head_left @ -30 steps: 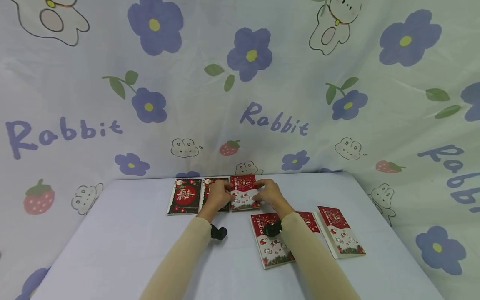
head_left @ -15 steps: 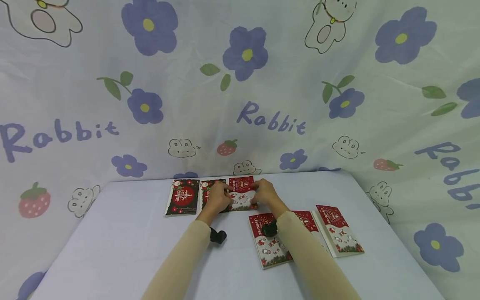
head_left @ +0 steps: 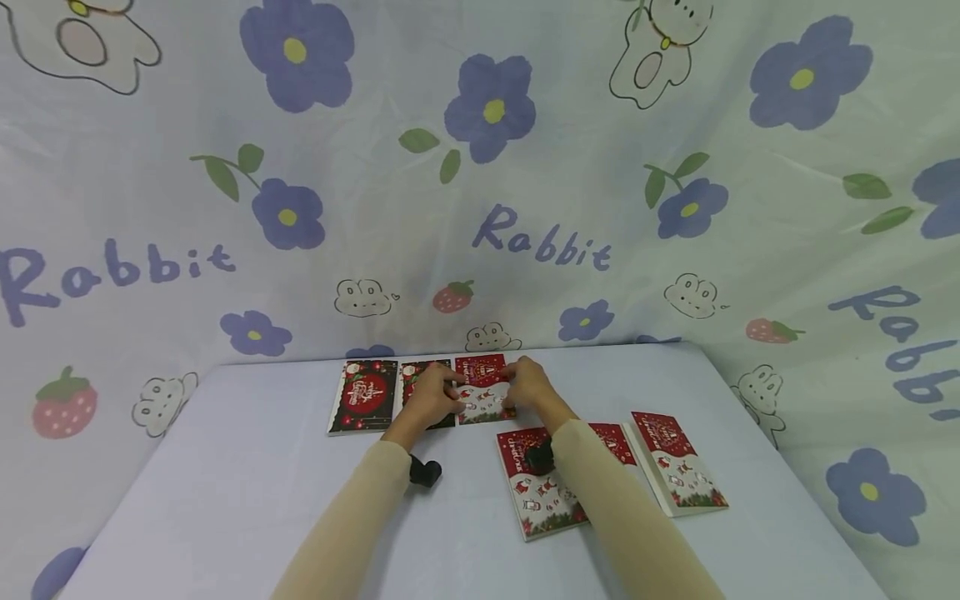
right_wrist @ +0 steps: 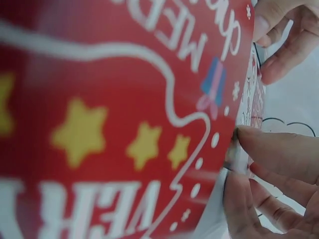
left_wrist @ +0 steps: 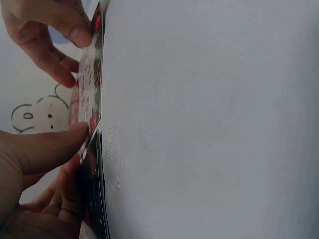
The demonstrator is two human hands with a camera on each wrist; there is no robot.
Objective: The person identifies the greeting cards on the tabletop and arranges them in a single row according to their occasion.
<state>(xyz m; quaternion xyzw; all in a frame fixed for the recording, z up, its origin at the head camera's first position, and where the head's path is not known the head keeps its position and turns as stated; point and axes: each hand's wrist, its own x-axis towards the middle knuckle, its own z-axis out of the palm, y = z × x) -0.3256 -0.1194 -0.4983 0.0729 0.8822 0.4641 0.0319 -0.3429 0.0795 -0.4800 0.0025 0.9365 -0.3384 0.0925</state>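
Observation:
A red-and-white Christmas card [head_left: 482, 390] lies flat at the table's back between both hands. The left hand [head_left: 430, 400], fingers loosely bent, touches its left edge while lying over part of a dark card [head_left: 414, 379]. Along the right edge, the right hand [head_left: 534, 390] rests its fingertips. In the left wrist view the left thumb [left_wrist: 55, 148] meets the card's [left_wrist: 89, 74] near corner, with the right hand [left_wrist: 45, 35] at its far end. The right wrist view has the right thumb [right_wrist: 279, 152] at the card's edge.
Another dark card [head_left: 364, 396] stands at the row's left end. Nearer, a red-and-white card [head_left: 543, 496] lies partly under the right sleeve, beside a folded one [head_left: 678, 462]. A patterned cloth [head_left: 405, 192] hangs behind the white table [head_left: 225, 500].
The left hand and wrist have shifted slightly left, and its fingers cover less of the red-and-white card. The right hand stays at the card's right edge.

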